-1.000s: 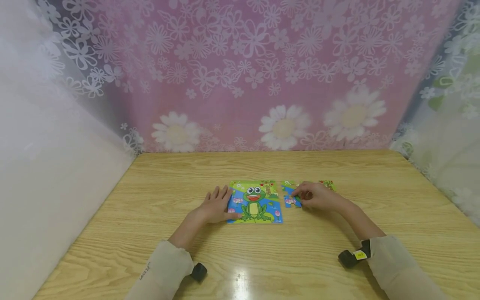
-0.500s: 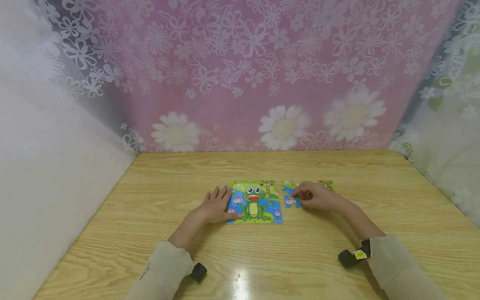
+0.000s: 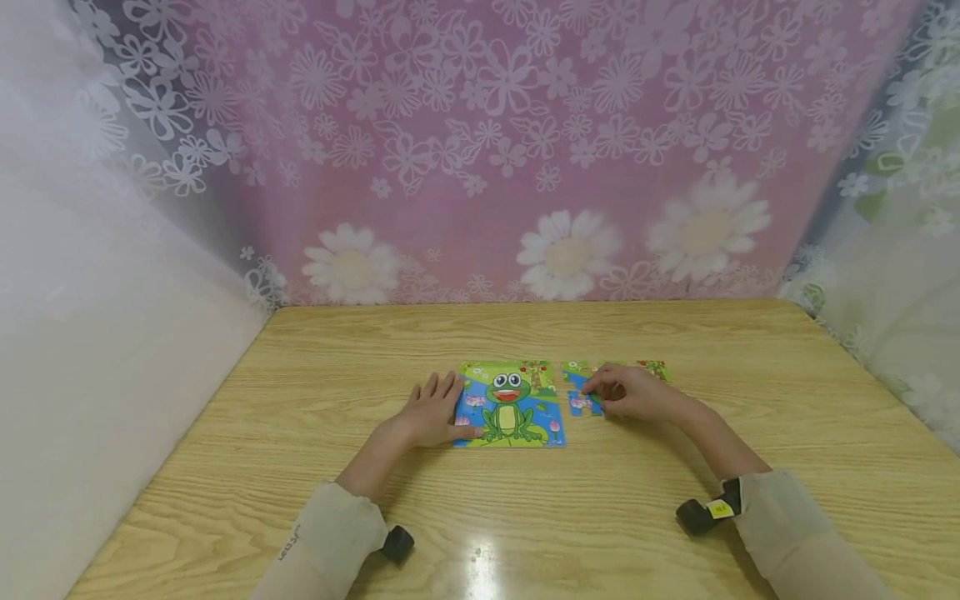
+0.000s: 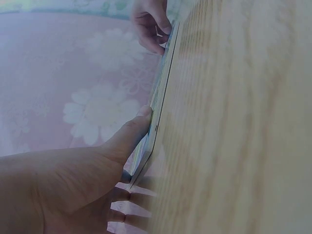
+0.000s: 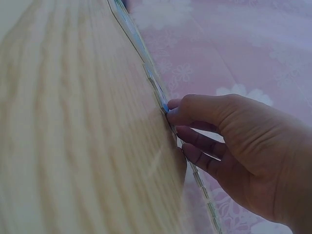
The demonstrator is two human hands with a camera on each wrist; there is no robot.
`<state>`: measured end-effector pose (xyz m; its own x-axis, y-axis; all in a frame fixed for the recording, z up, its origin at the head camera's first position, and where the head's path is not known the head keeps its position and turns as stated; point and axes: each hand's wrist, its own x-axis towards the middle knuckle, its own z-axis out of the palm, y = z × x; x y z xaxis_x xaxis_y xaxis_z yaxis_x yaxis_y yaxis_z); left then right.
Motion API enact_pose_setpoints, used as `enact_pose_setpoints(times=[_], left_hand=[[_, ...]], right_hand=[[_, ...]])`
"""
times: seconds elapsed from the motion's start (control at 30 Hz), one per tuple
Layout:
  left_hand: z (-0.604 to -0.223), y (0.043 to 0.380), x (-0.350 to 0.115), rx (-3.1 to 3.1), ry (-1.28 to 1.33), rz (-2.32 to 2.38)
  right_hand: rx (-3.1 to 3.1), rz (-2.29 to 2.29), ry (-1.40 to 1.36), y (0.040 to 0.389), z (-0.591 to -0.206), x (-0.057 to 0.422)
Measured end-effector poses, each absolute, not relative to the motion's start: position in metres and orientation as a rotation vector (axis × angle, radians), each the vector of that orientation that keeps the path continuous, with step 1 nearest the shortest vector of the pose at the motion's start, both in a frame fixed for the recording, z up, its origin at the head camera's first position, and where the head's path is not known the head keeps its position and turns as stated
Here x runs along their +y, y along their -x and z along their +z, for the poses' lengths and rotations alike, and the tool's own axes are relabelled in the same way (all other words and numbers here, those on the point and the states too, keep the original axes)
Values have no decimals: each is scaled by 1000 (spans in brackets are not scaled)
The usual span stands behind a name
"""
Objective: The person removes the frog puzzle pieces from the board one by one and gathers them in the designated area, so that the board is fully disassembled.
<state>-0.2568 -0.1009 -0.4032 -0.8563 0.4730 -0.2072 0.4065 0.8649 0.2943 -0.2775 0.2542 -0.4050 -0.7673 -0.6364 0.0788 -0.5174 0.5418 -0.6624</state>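
A square frog picture, bright green and blue, lies flat on the wooden table. My left hand rests at its left edge with fingers spread, the thumb lying on its lower left corner. To the right of the picture, my right hand pinches a small blue jigsaw piece with a pink lotus on it, between thumb and forefinger. Just behind that piece lies another jigsaw piece, blue and green. In the right wrist view the thumb and forefinger meet low at the row of pieces.
A jigsaw piece with red apples shows beyond my right hand, which hides part of the pieces. The wooden table reaches back to a pink floral curtain. Pale cloth hangs along the left side.
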Motion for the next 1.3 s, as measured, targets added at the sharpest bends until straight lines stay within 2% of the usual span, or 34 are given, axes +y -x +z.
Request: enact_pose_setpoints(times=[0.87, 1.3], left_hand=[[-398, 252, -101, 2758, -684, 387], [-400, 255, -101, 2754, -682, 369]], right_hand=[[2606, -1025, 963, 276, -402, 252], [2667, -974, 1075, 275, -384, 213]])
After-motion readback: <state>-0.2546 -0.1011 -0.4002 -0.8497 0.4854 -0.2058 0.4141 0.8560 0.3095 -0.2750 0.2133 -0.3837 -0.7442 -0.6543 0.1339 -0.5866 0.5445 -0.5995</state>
